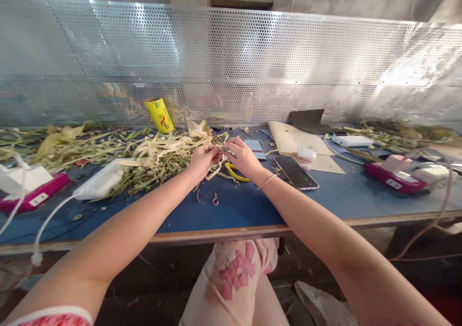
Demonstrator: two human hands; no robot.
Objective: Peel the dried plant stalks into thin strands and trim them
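Observation:
My left hand (204,160) and my right hand (242,156) meet over the blue table, both with fingers closed. Between their fingertips is a small piece of dried leaf strip (228,152), partly hidden by the fingers. A pale curled strip (214,172) hangs or lies just below them; which one I cannot tell. Left of my left hand spreads a loose heap of dried leaves (159,155), green and straw-coloured. Under my right hand lies a yellow looped thing (236,173), perhaps a handle, its other end covered.
A yellow cardboard tube (159,115) stands tilted behind the heap. To the right lie a phone (296,173), tan paper (290,140) and a small white container (306,156). Corded magenta power strips (395,177) sit at both sides. A perforated metal screen (231,66) borders the back.

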